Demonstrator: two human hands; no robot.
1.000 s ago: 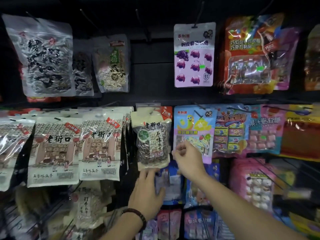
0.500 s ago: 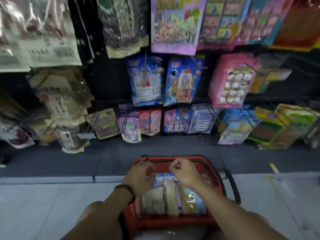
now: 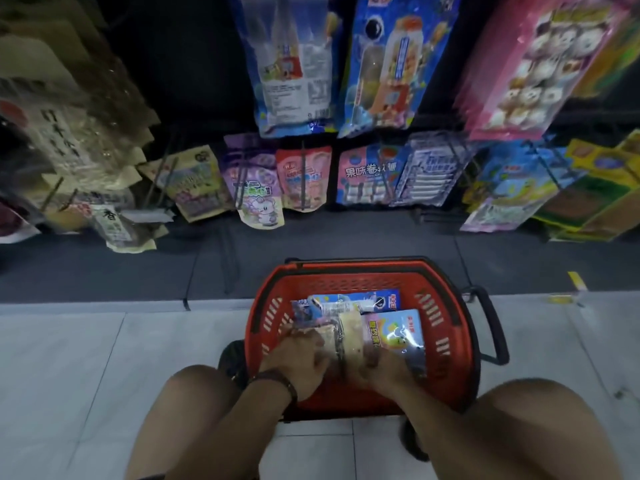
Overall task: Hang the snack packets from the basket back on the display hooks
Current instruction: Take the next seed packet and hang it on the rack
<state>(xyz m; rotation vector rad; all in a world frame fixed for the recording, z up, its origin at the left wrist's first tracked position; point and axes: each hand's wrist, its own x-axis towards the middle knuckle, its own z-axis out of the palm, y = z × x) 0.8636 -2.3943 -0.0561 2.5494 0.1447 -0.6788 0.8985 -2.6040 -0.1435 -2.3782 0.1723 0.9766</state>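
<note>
I have one view only, the head camera. It rides above the person's bent knees (image 3: 197,389) and faces steeply down and slightly forward. The left hand (image 3: 304,362) and the right hand (image 3: 384,370) lie close under the lens, inside the red perforated plastic basket (image 3: 450,306). Beyond the hands, farther off, hang colourful foil snack packets (image 3: 294,64).

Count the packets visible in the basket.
4: blue packet at the back, purple packet back left, cream packet in the middle, pastel packet on the right. More may lie hidden underneath.

"果味卷" on hanging pink-blue packet (image 3: 367,174)
</note>
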